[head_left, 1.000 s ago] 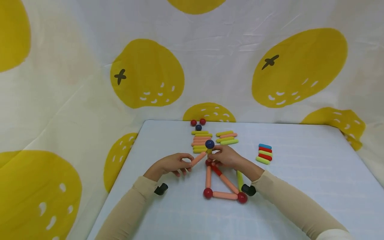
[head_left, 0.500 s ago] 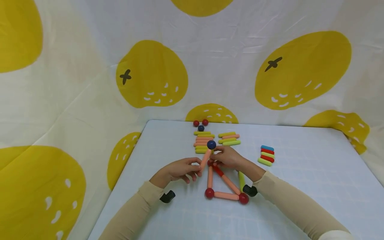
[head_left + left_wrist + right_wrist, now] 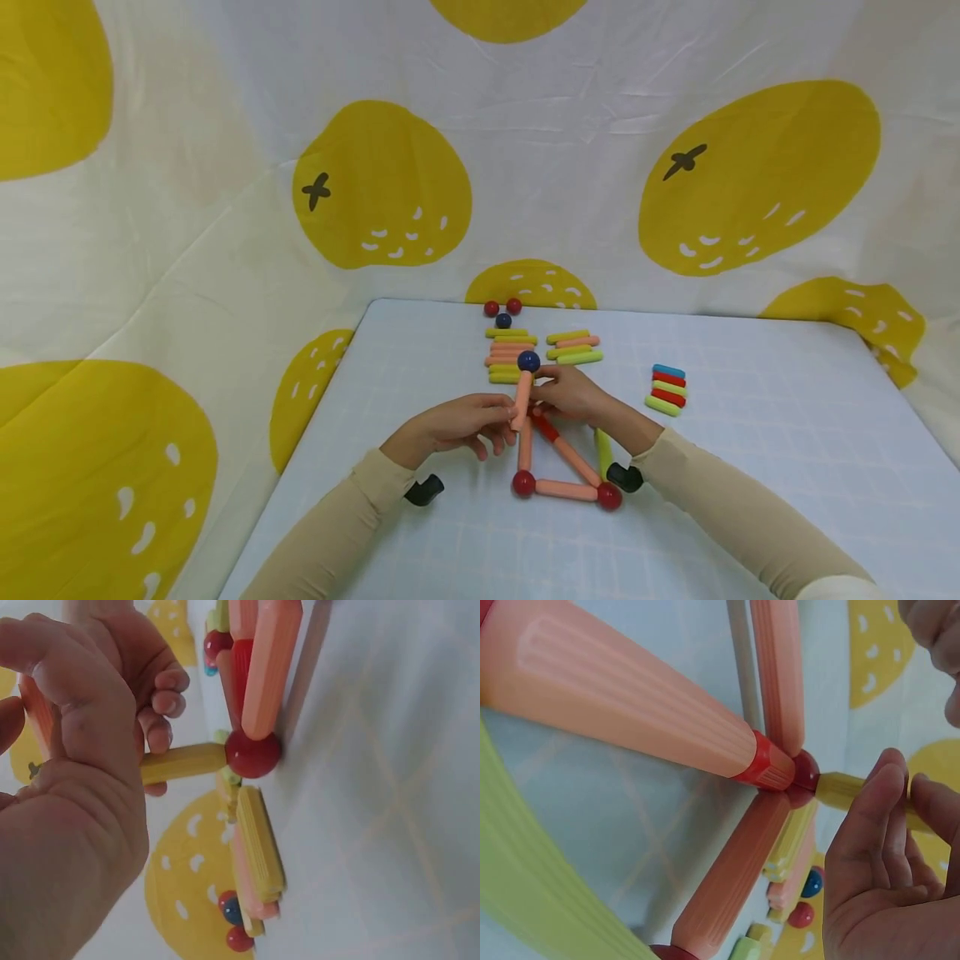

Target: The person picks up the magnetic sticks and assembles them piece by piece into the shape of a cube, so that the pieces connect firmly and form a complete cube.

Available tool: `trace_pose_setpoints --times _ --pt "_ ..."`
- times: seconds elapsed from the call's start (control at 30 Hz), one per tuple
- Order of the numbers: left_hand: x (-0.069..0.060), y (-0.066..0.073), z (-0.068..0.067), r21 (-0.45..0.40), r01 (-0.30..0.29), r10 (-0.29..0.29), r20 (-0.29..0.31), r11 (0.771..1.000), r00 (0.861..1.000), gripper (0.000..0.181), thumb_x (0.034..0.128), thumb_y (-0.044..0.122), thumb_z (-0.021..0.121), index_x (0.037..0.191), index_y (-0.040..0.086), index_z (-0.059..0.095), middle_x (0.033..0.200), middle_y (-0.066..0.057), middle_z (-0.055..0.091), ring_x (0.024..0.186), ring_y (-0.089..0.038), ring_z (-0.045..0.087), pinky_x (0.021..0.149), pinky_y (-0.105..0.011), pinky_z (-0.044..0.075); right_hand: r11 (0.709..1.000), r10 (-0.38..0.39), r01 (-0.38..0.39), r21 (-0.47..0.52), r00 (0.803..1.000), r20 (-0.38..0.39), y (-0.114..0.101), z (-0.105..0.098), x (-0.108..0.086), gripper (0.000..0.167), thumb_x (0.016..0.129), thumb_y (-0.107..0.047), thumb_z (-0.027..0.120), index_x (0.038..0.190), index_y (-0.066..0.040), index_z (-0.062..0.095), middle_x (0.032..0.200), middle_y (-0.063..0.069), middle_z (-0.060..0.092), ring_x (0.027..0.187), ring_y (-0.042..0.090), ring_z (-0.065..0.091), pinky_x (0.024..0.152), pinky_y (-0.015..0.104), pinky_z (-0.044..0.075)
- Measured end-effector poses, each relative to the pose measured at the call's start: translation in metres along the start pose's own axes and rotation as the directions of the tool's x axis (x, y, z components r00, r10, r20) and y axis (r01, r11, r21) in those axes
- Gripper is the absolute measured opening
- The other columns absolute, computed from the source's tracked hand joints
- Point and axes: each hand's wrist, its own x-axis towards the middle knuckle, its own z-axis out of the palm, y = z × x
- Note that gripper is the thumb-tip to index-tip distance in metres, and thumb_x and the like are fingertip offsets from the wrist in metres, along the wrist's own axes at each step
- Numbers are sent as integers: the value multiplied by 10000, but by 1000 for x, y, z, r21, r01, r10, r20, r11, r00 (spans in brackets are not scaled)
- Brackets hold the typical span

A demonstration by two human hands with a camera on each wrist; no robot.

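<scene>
My left hand (image 3: 468, 423) pinches the lower part of a pink stick (image 3: 523, 392) whose top meets a dark blue ball (image 3: 528, 361). With fingers and thumb, my right hand (image 3: 572, 393) holds an upright yellow stick (image 3: 838, 789) below that ball. The yellow stick rises from a red ball (image 3: 253, 754) on the table. Pink sticks run from this red ball, one with a red end piece (image 3: 545, 427). Two more red balls (image 3: 523, 483) mark the front corners, joined by a pink stick (image 3: 566, 490). A light green stick (image 3: 603, 454) lies partly behind my right forearm.
Yellow and pink sticks (image 3: 512, 348) lie stacked in a row behind my hands, beside a smaller group (image 3: 574, 346). Red balls (image 3: 513, 306) and a blue ball (image 3: 503, 321) sit at the table's back edge. Short coloured sticks (image 3: 666, 390) lie to the right.
My left hand has moved right, swinging the pink stick from a slant to nearly upright against the blue ball. My right hand stays in place on the yellow stick. The view has shifted slightly.
</scene>
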Motion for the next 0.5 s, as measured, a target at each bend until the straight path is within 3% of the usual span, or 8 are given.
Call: trace_pose_setpoints --times 0.17,0.27,0.5 --pt "4 3 8 -63 -21 25 65 998 998 390 1077 424 479 1243 89 589 900 -30 675 696 -130 609 544 -205 506 999 -14 13 -47 1000 -12 1 2 -2 417 982 -194 637 1381 -83 586 856 60 703 758 167 620 679 269 505" --pt "11 4 15 -72 -25 29 66 997 997 445 1073 441 481 1274 54 568 869 -40 657 680 -137 602 535 -204 495 994 -37 33 -101 999 -35 0 2 -3 380 981 -221 645 1342 -103 625 817 39 693 759 166 597 684 266 475" --pt "23 7 27 -22 -46 44 -91 999 995 345 1056 409 540 1190 97 599 808 -33 630 678 -165 615 572 -240 515 992 -33 23 -127 996 -80 -2 3 -2 376 945 -187 653 1314 -114 656 779 15 700 725 148 580 664 246 457"
